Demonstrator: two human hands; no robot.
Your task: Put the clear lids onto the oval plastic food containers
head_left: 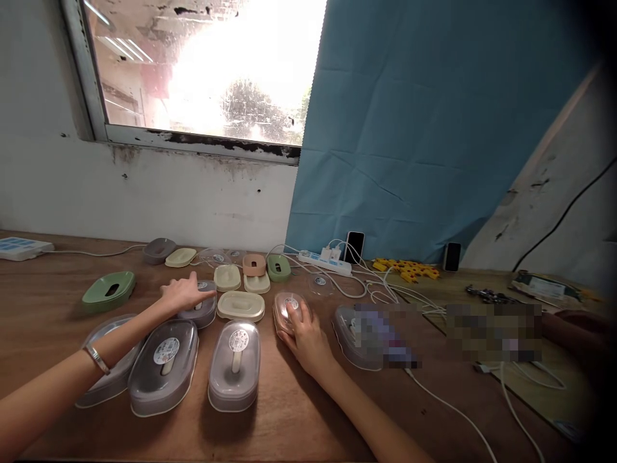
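- Your hands are apart: the right hand (pixel 304 331) is closed over the peach box (pixel 281 307), thumb on its near side and fingers on top; the left hand (pixel 186 294) is spread at the small gray box (pixel 205 315), contact unclear.
- The peach box's long axis appears to run away from you, far end slightly left; your hand hides part.
- Between your hands and nearer you, one large gray box (pixel 226 379) points straight away, its cream strip (pixel 236 361) toward you.
- Two more large gray boxes, three in all, lie nearer you than your left hand, far ends leaning right.
- Beyond and between your hands on the bench (pixel 289 411): four cream pieces (pixel 241 305), one peach piece (pixel 254 265).
- Two green pieces: one (pixel 99 292) left of your left hand, one (pixel 278 269) beyond your right.
- Right of your right hand: one partly blurred lidded box (pixel 344 334).
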